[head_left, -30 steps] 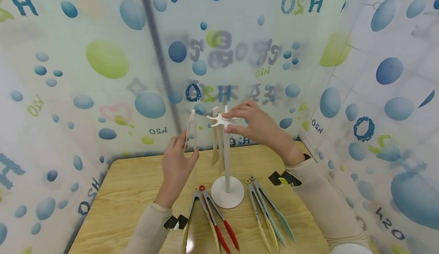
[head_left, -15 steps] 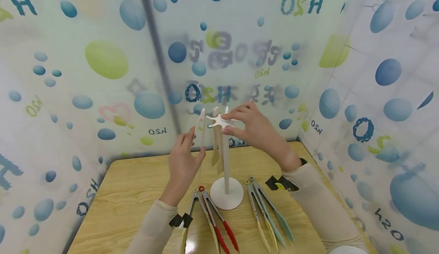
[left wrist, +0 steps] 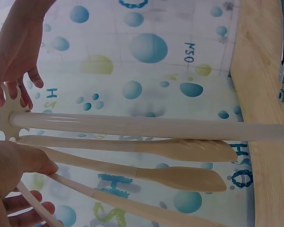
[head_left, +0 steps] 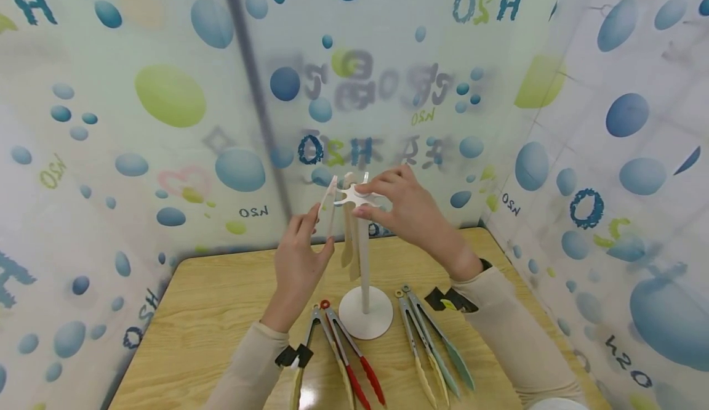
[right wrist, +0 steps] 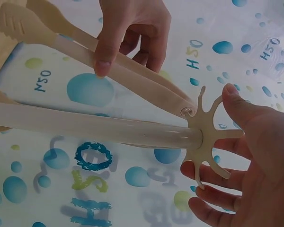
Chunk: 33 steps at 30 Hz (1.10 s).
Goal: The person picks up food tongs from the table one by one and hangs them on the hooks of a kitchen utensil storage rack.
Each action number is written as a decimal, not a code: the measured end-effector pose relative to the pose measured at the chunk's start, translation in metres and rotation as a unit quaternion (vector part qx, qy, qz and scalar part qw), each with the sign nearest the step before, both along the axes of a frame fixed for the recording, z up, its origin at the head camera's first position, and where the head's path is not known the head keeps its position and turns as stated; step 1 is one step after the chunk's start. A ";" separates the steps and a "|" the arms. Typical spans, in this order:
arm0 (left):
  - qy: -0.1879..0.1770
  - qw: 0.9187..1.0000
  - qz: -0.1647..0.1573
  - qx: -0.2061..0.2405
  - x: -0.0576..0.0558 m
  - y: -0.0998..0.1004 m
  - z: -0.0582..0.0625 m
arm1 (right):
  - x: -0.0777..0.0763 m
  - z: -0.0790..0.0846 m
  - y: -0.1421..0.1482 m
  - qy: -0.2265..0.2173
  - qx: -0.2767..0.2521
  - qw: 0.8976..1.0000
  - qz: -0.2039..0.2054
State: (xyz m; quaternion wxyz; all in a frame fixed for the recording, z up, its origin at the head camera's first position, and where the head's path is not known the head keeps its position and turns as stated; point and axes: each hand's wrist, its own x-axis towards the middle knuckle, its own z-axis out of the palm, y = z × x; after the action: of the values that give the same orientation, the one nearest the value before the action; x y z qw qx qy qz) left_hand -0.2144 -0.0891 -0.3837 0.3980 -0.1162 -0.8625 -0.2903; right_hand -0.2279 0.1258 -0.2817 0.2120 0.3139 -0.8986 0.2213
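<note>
So the left hand [head_left: 299, 262] has slid right since a second ago, bringing the pale beige plastic tongs [right wrist: 128, 85] over to the white upright stand [head_left: 365, 262] with the star-shaped crown of hooks. It's got the tongs pinched partway down, thumb on one leg and fingers on the other, legs spread apart. Their hinge end is right by a hook on the left side of the crown, but I can't tell if it's actually hooked on. Right hand [head_left: 407, 207] has thumb and fingers curled partway round the crown, same spot as before. Another pair of beige tongs [head_left: 348, 244] hangs on the far left side of the pole

On the wood-grain table [head_left: 221, 311], near left of the round base, lie yellow-tipped metal tongs [head_left: 298, 385] and red-tipped metal tongs [head_left: 374, 380]. Near right of it are cream-yellow-tipped tongs [head_left: 423, 373] beside mint-green-tipped tongs [head_left: 461, 364]
</note>
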 end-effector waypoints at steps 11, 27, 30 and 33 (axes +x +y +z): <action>0.001 1.000 -0.010 0.000 -0.002 0.004 -0.003 | 0.002 -0.005 -0.006 0.031 -0.018 0.999 -0.018; -0.014 0.999 -0.032 0.009 -0.003 0.014 -0.011 | 0.005 -0.006 -0.009 0.038 -0.020 0.999 -0.026; -0.024 0.999 -0.034 0.012 -0.004 0.016 -0.014 | 0.006 -0.005 -0.008 0.033 -0.011 0.999 -0.026; -0.027 0.999 -0.038 0.014 -0.004 0.018 -0.016 | 0.006 -0.004 -0.005 0.028 -0.001 0.999 -0.023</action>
State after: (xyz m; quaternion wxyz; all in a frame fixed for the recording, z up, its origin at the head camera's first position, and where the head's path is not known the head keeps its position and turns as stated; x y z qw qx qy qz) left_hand -0.2188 -0.0708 -0.3993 0.3652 -0.1357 -0.8636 -0.3199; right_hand -0.2216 0.1204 -0.2861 0.2422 0.2986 -0.8993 0.2086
